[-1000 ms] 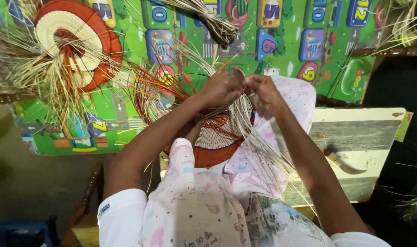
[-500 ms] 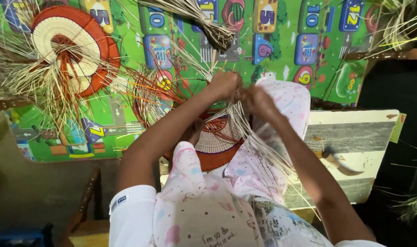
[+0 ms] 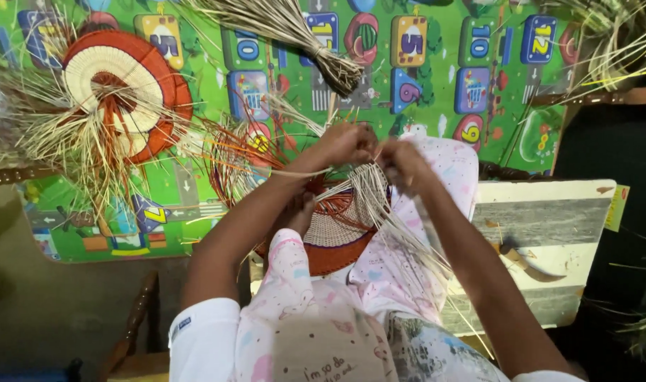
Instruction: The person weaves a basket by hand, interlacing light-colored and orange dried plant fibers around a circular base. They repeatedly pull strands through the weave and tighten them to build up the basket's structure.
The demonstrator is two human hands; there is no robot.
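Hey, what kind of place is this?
Likely a home floor used for basket weaving: a green children's play mat, a tied bundle of dry straw, and a finished orange-and-cream woven disc.

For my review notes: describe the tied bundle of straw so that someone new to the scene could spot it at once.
Start from the green play mat that covers the floor. At its top middle, above the left hand and right hand, lies the tied bundle of straw. Unlike the loose strands around the round woven piece at the left, its pale stalks are bound tight near one cut end.
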